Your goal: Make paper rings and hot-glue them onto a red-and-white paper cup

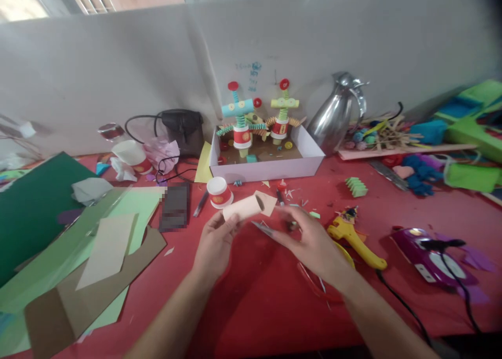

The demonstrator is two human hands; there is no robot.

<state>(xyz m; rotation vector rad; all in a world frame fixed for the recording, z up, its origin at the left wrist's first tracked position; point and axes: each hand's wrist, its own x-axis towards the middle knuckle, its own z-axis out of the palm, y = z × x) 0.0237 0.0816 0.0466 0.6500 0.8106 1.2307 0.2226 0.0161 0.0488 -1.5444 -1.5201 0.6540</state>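
Observation:
A pale cardboard tube (242, 208) is held by my left hand (215, 244), its dark open end facing right. At that end sits a small tan paper piece (268, 204). My right hand (309, 239) is just right of the tube, thumb and fingers apart, slightly blurred. A pointed grey tip (262, 228) shows beside the right thumb; whether it is a tool cannot be made out. Behind the tube stands a red and white paper cup (219, 193). Red-handled scissors (319, 286) lie partly under my right forearm.
A white box (266, 170) holds two paper-cup figures. A steel jug (336, 113) stands behind. To the right lie a yellow glue gun (358, 244) and a purple device (431, 257) with cords. Coloured sheets (107, 244) and a dark phone-like object (174, 207) lie left.

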